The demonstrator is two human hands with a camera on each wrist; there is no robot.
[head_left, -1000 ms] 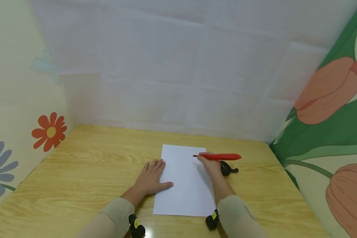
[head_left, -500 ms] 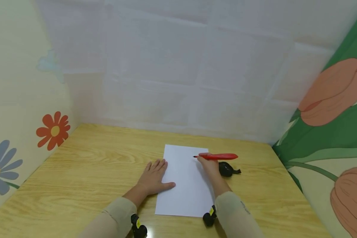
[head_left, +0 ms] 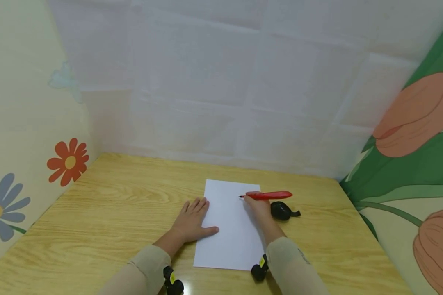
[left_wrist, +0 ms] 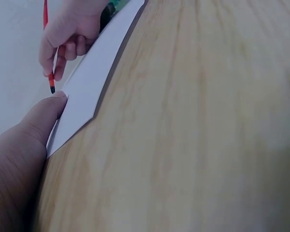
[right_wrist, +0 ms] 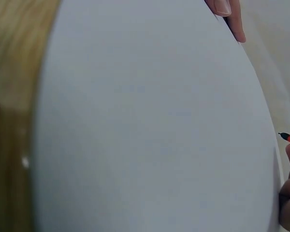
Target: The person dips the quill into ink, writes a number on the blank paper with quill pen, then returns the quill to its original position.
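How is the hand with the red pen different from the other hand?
The right hand has its fingers curled round the red pen, while the left hand lies flat with fingers straight and holds nothing. The right hand is over the right side of the white paper; the left hand rests on the table at the sheet's left edge, its thumb on the paper. Both wear beige sleeves.

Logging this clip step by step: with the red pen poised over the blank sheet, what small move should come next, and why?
Probably lower the pen tip onto the paper and start a stroke. The right hand grips the red pen with its tip just over the white sheet, which looks unmarked, while the left hand lies flat on the sheet's left edge, steadying it.
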